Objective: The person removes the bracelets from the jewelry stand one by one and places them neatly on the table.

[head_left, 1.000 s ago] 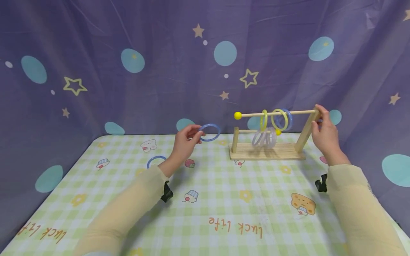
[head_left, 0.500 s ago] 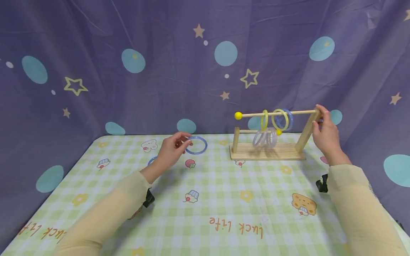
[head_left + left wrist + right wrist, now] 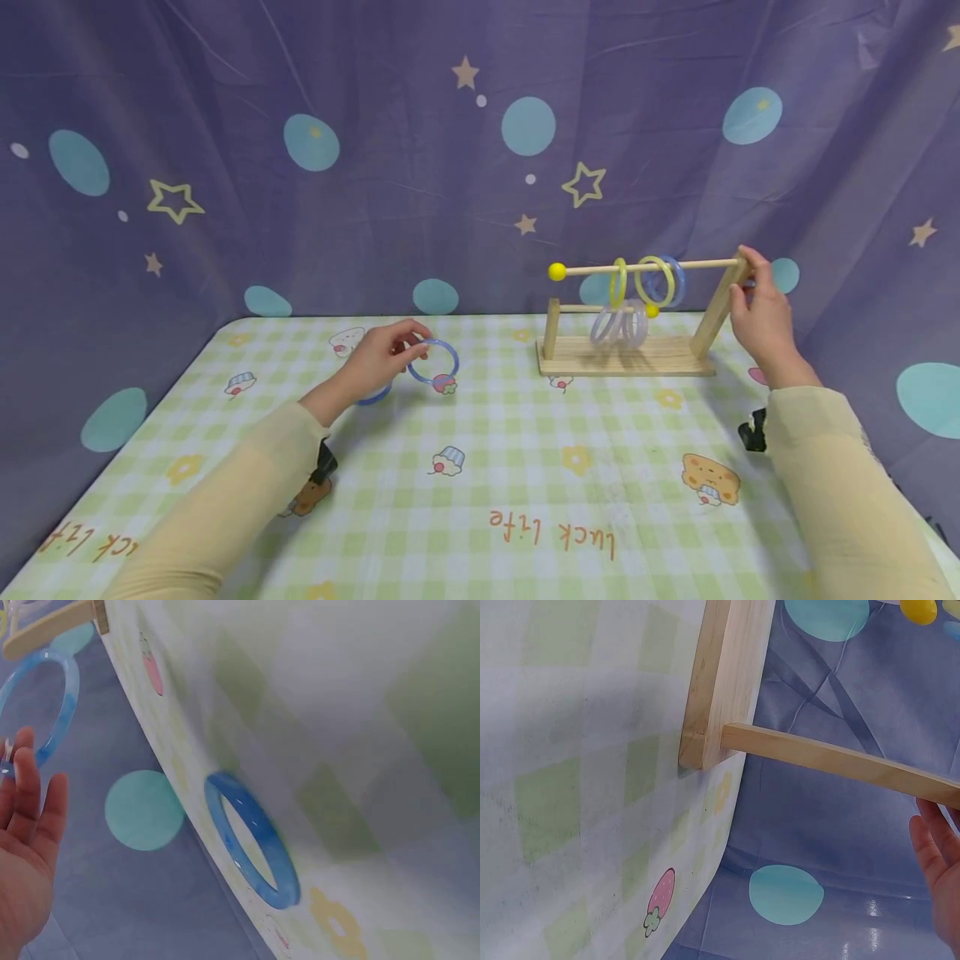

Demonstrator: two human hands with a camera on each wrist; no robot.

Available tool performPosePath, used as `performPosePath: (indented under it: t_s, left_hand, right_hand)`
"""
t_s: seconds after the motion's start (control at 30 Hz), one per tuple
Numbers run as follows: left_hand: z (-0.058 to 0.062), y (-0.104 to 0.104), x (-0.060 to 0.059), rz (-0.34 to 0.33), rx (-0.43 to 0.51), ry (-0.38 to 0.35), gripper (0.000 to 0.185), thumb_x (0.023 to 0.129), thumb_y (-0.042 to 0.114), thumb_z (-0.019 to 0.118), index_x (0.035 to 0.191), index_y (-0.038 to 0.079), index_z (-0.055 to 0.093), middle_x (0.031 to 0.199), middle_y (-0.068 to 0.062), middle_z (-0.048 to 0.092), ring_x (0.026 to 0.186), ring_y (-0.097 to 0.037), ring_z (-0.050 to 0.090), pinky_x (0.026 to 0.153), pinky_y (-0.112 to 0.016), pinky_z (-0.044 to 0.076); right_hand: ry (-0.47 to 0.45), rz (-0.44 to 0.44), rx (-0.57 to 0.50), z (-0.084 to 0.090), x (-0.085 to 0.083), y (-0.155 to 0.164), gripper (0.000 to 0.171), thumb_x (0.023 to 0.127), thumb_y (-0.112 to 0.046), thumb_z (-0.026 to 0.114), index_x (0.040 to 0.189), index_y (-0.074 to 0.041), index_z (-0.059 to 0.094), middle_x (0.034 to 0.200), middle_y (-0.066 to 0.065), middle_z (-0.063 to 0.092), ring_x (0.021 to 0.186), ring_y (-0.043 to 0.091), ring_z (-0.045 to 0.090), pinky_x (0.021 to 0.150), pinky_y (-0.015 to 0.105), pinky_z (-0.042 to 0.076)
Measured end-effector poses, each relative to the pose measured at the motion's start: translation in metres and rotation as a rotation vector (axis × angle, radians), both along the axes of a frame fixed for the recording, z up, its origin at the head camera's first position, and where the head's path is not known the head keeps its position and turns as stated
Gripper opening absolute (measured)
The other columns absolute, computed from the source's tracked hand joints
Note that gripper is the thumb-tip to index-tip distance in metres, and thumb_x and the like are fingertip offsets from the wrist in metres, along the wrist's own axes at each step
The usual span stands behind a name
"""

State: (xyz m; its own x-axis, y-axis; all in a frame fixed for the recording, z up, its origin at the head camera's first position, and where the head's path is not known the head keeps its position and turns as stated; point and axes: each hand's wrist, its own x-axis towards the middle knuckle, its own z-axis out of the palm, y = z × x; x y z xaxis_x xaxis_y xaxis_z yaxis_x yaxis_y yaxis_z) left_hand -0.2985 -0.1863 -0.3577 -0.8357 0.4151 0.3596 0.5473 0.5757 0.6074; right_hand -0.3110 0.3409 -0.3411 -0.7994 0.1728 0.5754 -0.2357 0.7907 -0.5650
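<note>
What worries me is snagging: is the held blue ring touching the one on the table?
Apart: the left wrist view plainly shows curtain between the held ring and the other blue ring on the table.

Blue ring (image 3: 71, 688), green-and-white checked tablecloth (image 3: 510, 433)

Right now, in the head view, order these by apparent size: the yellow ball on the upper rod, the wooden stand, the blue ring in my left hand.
Largest to smallest:
1. Wooden stand
2. Blue ring in your left hand
3. Yellow ball on the upper rod
</note>
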Motion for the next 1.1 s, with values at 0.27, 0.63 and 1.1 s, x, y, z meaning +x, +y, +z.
performPosePath:
  t_s: [0.27,0.63,1.1]
  left_hand:
    - [-0.009,-0.010,-0.006,-0.042,-0.093,-0.103,0.014,0.097,0.014,0.062,0.110,0.010,0.065,0.082,-0.007,0.068,0.056,-0.020,0.054,0.053,-0.031,0.048]
    - [-0.019,-0.014,-0.022,-0.035,-0.174,-0.132,0.011,0.097,0.010,0.061,0.107,0.009,0.065,0.083,-0.008,0.069,0.067,-0.024,0.061,0.062,-0.033,0.047]
    - [-0.025,-0.012,-0.044,0.038,-0.297,-0.130,0.012,0.093,0.014,0.066,0.103,0.007,0.071,0.086,-0.003,0.066,0.076,-0.018,0.057,0.072,-0.036,0.046]
  right_hand:
    - [-0.006,0.006,-0.002,0.000,0.000,0.001,0.056,0.101,-0.003,0.042,0.152,-0.018,0.025,0.128,0.033,0.048,0.110,0.052,0.052,0.082,0.063,0.040]
    - [-0.002,0.002,0.000,-0.001,0.001,0.000,0.056,0.101,-0.003,0.042,0.152,-0.018,0.026,0.127,0.033,0.049,0.108,0.052,0.052,0.083,0.064,0.039]
    - [0.000,0.008,-0.002,0.001,0.002,-0.001,0.055,0.101,-0.003,0.043,0.151,-0.017,0.027,0.127,0.032,0.049,0.108,0.051,0.052,0.081,0.062,0.040]
